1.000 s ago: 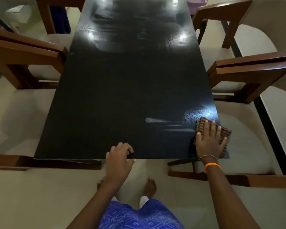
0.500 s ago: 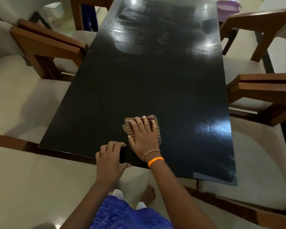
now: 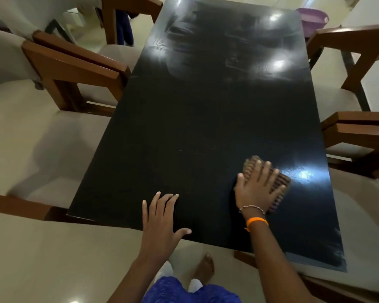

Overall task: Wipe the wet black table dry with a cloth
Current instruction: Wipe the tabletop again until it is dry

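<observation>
Right hand (image 3: 258, 189) flat, fingers spread, pressing folded brown striped cloth (image 3: 278, 184) onto glossy black rectangular desk (image 3: 195, 119), at 4 o'clock. Left hand (image 3: 162, 219) flat, fingers extended, near edge, 6 o'clock.

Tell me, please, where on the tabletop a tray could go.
The black table is bare from its far end to the cloth. Only the near edge is crowded: the right hand presses the cloth, the left hand lies flat.

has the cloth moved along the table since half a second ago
Yes. The cloth under the right hand slid rightward, from beside the left hand toward the table's right edge.
</observation>
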The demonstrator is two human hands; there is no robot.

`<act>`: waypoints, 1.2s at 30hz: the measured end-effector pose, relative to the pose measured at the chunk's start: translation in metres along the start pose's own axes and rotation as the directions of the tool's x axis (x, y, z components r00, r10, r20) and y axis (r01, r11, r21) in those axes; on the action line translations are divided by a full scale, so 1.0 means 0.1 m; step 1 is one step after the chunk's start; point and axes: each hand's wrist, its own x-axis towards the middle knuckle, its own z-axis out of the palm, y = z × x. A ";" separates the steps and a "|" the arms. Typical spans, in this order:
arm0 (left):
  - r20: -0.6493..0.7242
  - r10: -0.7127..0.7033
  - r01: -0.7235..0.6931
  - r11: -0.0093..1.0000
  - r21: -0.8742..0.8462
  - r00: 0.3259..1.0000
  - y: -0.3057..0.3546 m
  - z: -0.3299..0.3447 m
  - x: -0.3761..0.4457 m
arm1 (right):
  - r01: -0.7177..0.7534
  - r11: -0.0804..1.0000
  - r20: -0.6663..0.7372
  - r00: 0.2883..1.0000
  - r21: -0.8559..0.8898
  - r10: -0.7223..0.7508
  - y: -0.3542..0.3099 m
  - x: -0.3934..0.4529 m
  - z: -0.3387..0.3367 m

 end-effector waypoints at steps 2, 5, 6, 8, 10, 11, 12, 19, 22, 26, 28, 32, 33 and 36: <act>0.010 0.015 -0.016 0.999 0.043 1.000 -0.15 -0.01 -0.03 | 0.138 0.990 0.048 0.989 0.006 -0.138 -0.53 -0.07 0.14; -0.004 0.028 -0.028 0.996 0.090 1.000 -0.35 0.00 -0.06 | 0.413 0.910 0.158 0.897 0.039 -0.414 -1.31 -0.24 0.34; -0.003 0.026 -0.025 0.994 0.102 1.000 -0.39 -0.02 -0.06 | 0.514 0.856 0.194 0.835 0.060 -0.515 -1.51 -0.30 0.37; 0.006 0.031 -0.032 0.990 0.135 0.999 -0.45 -0.04 -0.05 | 0.668 0.739 0.250 0.702 0.092 -0.666 -1.73 -0.38 0.40; 0.026 0.060 -0.063 0.984 0.168 0.998 -0.43 -0.05 -0.02 | 0.729 0.677 0.250 0.640 0.104 -0.727 -1.69 -0.35 0.41; 0.030 0.078 -0.082 0.981 0.177 0.997 -0.41 -0.05 0.00 | 0.738 0.667 0.234 0.634 0.105 -0.737 -1.61 -0.31 0.40; 0.036 0.097 -0.102 0.979 0.176 0.995 -0.36 -0.03 0.02 | 0.736 0.670 0.216 0.641 0.100 -0.736 -1.50 -0.26 0.39; 0.180 0.300 -0.329 0.930 0.162 0.937 0.31 0.21 0.09 | 0.481 0.876 0.113 0.873 -0.041 -0.474 -0.15 0.30 -0.01; 0.222 0.390 -0.428 0.889 0.163 0.894 0.66 0.30 0.07 | 0.319 0.942 0.060 0.948 -0.104 -0.314 0.60 0.56 -0.22; 0.262 0.442 -0.494 0.851 0.180 0.858 1.04 0.35 0.06 | 0.121 0.988 0.019 0.993 -0.101 -0.120 1.27 0.84 -0.43; 0.241 0.479 -0.519 0.842 0.146 0.844 1.18 0.39 0.05 | 0.094 0.992 0.024 0.995 -0.088 -0.092 1.39 0.92 -0.47; 0.276 0.488 -0.544 0.818 0.188 0.828 1.36 0.47 0.01 | 0.133 0.987 0.064 0.990 -0.089 -0.128 1.47 0.86 -0.49; 0.272 0.499 -0.553 0.814 0.180 0.823 1.38 0.51 0.00 | 0.141 0.985 0.068 0.989 -0.095 -0.134 1.52 0.78 -0.50; 0.269 0.512 -0.566 0.802 0.188 0.816 1.44 0.53 0.00 | 0.125 0.988 0.048 0.991 -0.093 -0.121 1.71 0.42 -0.55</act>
